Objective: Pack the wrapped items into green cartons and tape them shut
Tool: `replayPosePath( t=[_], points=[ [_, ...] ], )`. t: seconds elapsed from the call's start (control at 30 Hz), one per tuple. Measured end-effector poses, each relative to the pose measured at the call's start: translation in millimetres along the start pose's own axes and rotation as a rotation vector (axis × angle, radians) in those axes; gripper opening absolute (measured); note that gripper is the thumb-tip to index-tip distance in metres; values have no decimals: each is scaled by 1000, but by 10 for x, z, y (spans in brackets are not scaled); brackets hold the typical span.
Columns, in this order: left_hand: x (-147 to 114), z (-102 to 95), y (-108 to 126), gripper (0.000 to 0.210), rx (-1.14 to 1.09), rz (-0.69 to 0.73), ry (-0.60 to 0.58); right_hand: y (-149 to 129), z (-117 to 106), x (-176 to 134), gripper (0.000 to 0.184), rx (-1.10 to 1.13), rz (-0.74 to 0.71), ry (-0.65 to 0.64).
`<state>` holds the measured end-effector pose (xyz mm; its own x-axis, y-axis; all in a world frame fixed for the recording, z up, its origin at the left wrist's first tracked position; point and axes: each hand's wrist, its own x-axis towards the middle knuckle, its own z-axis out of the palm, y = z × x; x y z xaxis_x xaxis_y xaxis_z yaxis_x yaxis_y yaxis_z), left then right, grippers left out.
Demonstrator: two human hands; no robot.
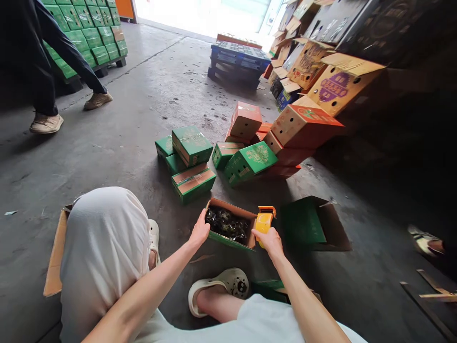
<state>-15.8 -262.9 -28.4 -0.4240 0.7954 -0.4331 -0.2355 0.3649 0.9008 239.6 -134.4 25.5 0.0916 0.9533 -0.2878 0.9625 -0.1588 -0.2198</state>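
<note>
You are steadying the open box [230, 224] with your left hand [200, 231], your right hand [269, 238] clamped on the tape dispenser [264, 220], flaps needing closing next.

Person wears pale off-white trousers [103, 257] and a white top [250, 321], arms bare below the sleeves. Cream perforated clogs [228, 286], one with a small dark charm. Left hand [200, 232] and right hand [271, 240] ungloved.

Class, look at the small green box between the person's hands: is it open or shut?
Open. The green box has no lid on top, and dark contents show inside; the left hand touches its edge.
</note>
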Motion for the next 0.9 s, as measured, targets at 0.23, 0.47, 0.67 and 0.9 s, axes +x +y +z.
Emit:
replayPosePath(
  t=[0.23,0.47,0.67,0.9],
  points=[
    [54,11,-6,86,8,30,1,-161,-73,-12,45,-1,93,7],
    [53,5,-28,86,47,64,-33,-130,-48,27,49,12,105,10],
    [47,4,-17,86,52,67,-36,-125,-49,44,48,12,107,-13],
    [44,1,-24,84,45,84,-36,-105,-33,72,51,25,115,-31]
  ],
)
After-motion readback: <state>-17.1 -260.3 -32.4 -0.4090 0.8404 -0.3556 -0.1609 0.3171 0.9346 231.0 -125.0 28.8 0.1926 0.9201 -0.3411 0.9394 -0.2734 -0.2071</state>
